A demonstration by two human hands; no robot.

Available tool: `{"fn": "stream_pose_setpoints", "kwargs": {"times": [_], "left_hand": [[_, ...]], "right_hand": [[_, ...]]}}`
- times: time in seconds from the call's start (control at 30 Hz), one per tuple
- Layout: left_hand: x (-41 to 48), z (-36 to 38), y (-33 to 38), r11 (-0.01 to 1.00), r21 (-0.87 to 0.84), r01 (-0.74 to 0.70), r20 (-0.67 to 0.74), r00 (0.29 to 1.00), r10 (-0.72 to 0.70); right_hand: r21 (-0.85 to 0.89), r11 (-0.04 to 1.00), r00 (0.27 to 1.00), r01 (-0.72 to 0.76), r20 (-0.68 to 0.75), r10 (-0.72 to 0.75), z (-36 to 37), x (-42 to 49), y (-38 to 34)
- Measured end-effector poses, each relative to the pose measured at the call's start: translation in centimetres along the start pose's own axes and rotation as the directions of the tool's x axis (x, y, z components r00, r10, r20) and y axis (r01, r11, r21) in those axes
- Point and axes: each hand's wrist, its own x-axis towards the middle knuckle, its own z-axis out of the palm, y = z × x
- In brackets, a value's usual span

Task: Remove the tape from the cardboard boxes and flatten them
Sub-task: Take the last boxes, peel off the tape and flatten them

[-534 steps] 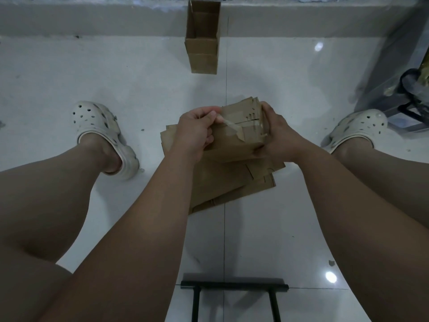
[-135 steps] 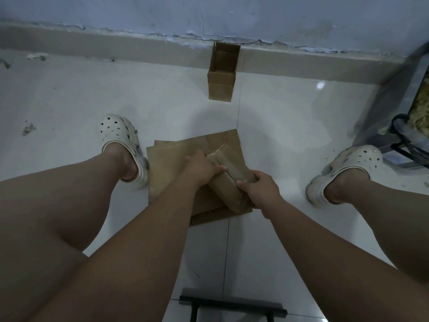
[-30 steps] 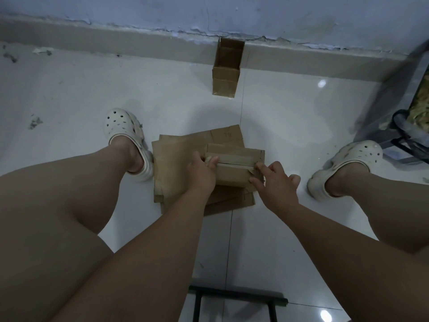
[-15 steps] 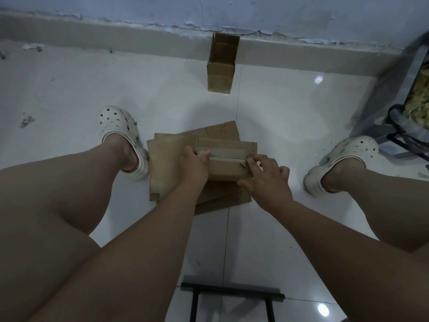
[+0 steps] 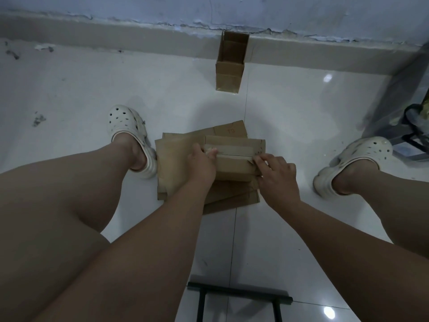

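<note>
Though stiff, probably light and crushable: steadies box (image 5: 234,168) by its end in curled left hand (image 5: 201,164); pinches lifted corner of thin, clingy tape (image 5: 233,150) between right hand (image 5: 277,176) fingers (image 5: 259,161).

the box (image 5: 234,169) has been turned seam-up, and the right hand (image 5: 277,180) now pinches the tape (image 5: 232,150) end.

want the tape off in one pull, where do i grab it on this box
Pinch the tape at its right end, coming from the right: its corner looks lifted there, by the right hand. It lies flat along the box, so peel toward the left hand.
</note>
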Motion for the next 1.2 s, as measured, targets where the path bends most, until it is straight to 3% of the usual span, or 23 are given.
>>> {"fn": "stream_pose_setpoints", "kwargs": {"times": [0.2, 0.37, 0.57, 0.7, 1.0, 1.2], "left_hand": [[-0.3, 0.0, -0.3, 1.000, -0.002, -0.017, -0.008, 1.000, 0.017], [-0.4, 0.1, -0.1, 1.000, 0.001, -0.030, -0.006, 1.000, 0.030], [-0.8, 0.8, 0.7, 1.000, 0.006, -0.010, 0.020, 1.000, 0.010], [-0.6, 0.6, 0.7, 0.999, -0.025, 0.024, 0.014, 1.000, -0.024], [-0.9, 0.7, 0.7, 1.000, -0.010, 0.025, 0.000, 1.000, -0.025], [-0.8, 0.3, 0.0, 1.000, -0.023, -0.006, -0.047, 0.999, 0.005]], "right_hand": [[0.030, 0.998, 0.999, 0.048, 0.001, -0.048, 0.0, 0.2, -0.8], [-0.011, 1.000, 0.994, 0.004, 0.110, -0.003, 0.1, 1.2, -1.0], [-0.066, 0.996, 0.973, 0.057, 0.227, -0.041, -0.7, 2.5, 0.1], [-0.026, 0.999, 0.967, 0.037, 0.253, -0.029, -0.9, 2.9, -0.4], [-0.146, 0.980, 0.918, 0.135, 0.392, -0.068, -1.9, 4.4, -1.5], [-0.165, 0.984, 0.912, 0.068, 0.410, 0.006, -0.7, 4.4, -3.7]]}}
